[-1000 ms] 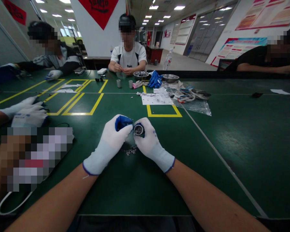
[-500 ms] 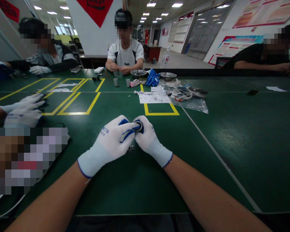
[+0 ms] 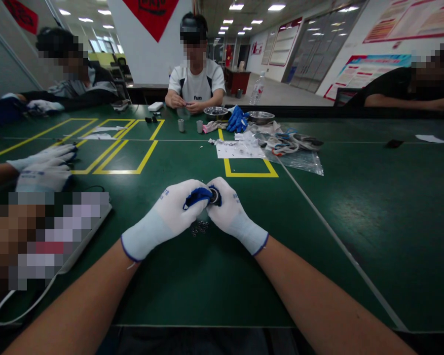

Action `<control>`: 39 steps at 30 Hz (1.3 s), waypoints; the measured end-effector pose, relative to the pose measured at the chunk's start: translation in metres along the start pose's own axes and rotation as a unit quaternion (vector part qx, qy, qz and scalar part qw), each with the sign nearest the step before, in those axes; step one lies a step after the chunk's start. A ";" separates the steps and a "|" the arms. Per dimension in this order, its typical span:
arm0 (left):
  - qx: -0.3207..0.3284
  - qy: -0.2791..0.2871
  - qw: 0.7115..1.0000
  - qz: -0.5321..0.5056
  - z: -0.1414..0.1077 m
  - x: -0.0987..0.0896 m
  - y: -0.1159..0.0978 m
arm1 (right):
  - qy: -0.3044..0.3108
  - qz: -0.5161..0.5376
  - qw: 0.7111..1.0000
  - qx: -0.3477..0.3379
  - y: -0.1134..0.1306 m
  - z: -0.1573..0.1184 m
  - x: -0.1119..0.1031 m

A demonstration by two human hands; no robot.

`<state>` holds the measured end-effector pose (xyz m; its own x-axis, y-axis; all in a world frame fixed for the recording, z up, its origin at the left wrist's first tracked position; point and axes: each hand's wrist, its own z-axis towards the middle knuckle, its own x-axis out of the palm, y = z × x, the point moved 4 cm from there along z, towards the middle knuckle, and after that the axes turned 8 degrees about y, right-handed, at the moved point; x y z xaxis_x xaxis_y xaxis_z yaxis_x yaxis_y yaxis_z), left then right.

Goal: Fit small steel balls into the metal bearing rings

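Head view: green table (image 3: 318, 281) fills much of my frame. Then, in falling size: left hand (image 3: 179, 204) and right hand (image 3: 227, 209), both white-gloved, close together at centre; white paper (image 3: 237, 151) beyond; 2 metal bowls (image 3: 261, 122) further off; then a metal cylinder (image 3: 215, 196), held in the right hand's curled fingers, left fingertips at its mouth. I cannot tell whether the left pinches anything. Smallest: metal rings (image 3: 200, 228) on the table by the hands.
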<state>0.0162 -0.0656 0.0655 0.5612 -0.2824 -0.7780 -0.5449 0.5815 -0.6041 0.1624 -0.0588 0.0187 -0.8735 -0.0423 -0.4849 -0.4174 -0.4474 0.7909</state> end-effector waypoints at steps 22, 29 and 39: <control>-0.035 -0.079 0.993 -0.082 -0.002 -0.005 0.000 | 0.043 0.061 0.997 0.002 0.006 -0.003 0.003; -0.062 -0.085 0.991 -0.078 -0.001 0.000 0.000 | 0.035 0.052 0.998 0.013 0.008 -0.004 0.006; -0.105 -0.080 0.991 0.027 -0.002 0.001 -0.009 | 0.032 0.033 0.999 0.004 0.005 -0.006 0.008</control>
<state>0.0203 -0.0730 0.0702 0.6104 -0.1218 -0.7827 -0.6843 0.4166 -0.5985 0.1551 -0.0671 0.0168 -0.8817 -0.1283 -0.4541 -0.3615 -0.4349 0.8247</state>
